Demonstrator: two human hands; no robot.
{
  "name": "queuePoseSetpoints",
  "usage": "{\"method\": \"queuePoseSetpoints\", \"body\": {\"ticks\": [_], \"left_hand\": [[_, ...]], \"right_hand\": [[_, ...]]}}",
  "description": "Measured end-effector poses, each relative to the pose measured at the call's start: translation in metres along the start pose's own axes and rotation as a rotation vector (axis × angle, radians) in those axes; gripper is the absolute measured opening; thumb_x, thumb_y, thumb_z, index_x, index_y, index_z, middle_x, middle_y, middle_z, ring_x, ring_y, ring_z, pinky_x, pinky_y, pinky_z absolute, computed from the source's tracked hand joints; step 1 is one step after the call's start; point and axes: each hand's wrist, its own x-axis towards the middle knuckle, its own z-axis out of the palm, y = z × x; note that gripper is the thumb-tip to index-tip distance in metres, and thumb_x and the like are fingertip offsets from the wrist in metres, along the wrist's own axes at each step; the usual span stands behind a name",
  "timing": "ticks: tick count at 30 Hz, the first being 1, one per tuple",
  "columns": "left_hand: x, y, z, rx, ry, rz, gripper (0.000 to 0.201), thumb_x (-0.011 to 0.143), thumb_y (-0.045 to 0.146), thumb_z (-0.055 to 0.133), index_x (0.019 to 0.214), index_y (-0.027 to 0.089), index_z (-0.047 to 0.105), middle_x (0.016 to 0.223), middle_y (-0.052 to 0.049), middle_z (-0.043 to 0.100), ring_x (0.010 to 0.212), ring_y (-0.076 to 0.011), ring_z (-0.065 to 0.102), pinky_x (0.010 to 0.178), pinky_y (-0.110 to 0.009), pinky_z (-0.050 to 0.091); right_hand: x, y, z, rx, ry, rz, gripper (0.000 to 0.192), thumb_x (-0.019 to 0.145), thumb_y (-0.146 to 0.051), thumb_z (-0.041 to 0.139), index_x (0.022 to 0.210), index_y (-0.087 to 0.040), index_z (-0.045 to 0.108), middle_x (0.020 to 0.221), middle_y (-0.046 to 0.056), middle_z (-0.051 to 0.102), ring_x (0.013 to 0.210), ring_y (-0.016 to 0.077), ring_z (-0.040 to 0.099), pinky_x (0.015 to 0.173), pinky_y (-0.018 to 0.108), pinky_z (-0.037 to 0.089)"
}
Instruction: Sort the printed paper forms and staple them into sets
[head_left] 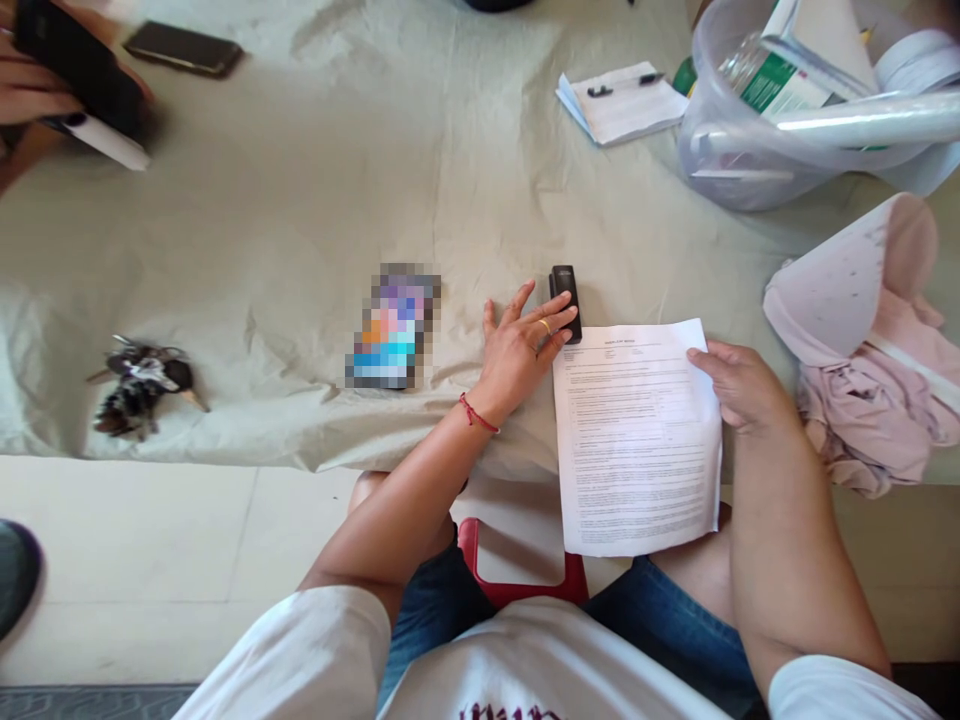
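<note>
A printed paper sheet [637, 440] lies at the table's near edge and hangs partly over it. My right hand [739, 385] grips the sheet's right edge, thumb on top. My left hand [525, 345] rests flat on the cloth by the sheet's upper left corner, fingers spread. Its fingertips touch a small black stapler [565, 292] lying just beyond the sheet.
A phone [391, 328] lies left of my left hand, a bunch of keys [142, 385] further left. Another person's hand [34, 90] holds a dark phone far left, near a second phone [184, 48]. A notepad with pen [621, 100], a plastic tub [757, 150] and pink cloth [877, 380] lie on the right.
</note>
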Motion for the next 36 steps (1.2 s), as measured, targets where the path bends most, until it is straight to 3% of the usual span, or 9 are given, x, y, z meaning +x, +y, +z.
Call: {"method": "queuePoseSetpoints", "body": {"ticks": [7,18,24,30,36], "left_hand": [[-0.005,0.002,0.003,0.049,0.034,0.044,0.036,0.112,0.026,0.058,0.142,0.036,0.075,0.162,-0.002,0.065,0.169,-0.0365,0.039,0.134,-0.086,0.004],[-0.008,-0.005,0.015,0.093,0.13,0.154,0.035,0.116,0.033,0.051,0.145,0.034,0.072,0.157,-0.002,0.069,0.157,-0.0322,0.057,0.136,-0.082,-0.002],[-0.005,-0.013,0.022,0.114,0.221,0.262,0.034,0.117,0.031,0.05,0.138,0.03,0.077,0.15,-0.006,0.075,0.156,-0.0297,0.058,0.139,-0.074,0.017],[-0.001,-0.022,0.027,0.007,0.312,0.445,0.036,0.118,0.029,0.046,0.132,0.021,0.078,0.142,-0.01,0.08,0.144,-0.0223,0.069,0.124,-0.047,0.056],[-0.013,-0.012,0.017,0.025,0.176,0.453,0.04,0.116,0.03,0.047,0.144,0.019,0.074,0.154,-0.01,0.073,0.154,-0.0246,0.061,0.127,-0.046,0.054]], "right_hand": [[0.003,0.004,0.0,-0.018,0.0,-0.018,0.03,0.071,-0.047,0.094,0.091,-0.027,0.082,0.087,0.002,0.084,0.079,0.0275,0.081,0.074,0.039,0.069],[-0.001,-0.001,0.002,0.016,0.006,0.008,0.031,0.067,-0.045,0.097,0.09,-0.029,0.084,0.087,0.001,0.084,0.076,0.0229,0.08,0.074,0.034,0.07],[-0.002,-0.002,0.002,0.009,0.01,0.014,0.031,0.069,-0.042,0.095,0.092,-0.026,0.083,0.09,0.002,0.085,0.076,0.0229,0.08,0.07,0.033,0.068],[-0.003,-0.003,0.005,-0.01,0.004,-0.015,0.03,0.072,-0.044,0.093,0.093,-0.026,0.081,0.095,0.002,0.086,0.081,0.024,0.08,0.077,0.035,0.067],[-0.003,-0.003,0.004,-0.006,-0.024,-0.011,0.03,0.073,-0.045,0.092,0.094,-0.027,0.082,0.094,0.001,0.086,0.081,0.0243,0.08,0.079,0.036,0.067]]}}
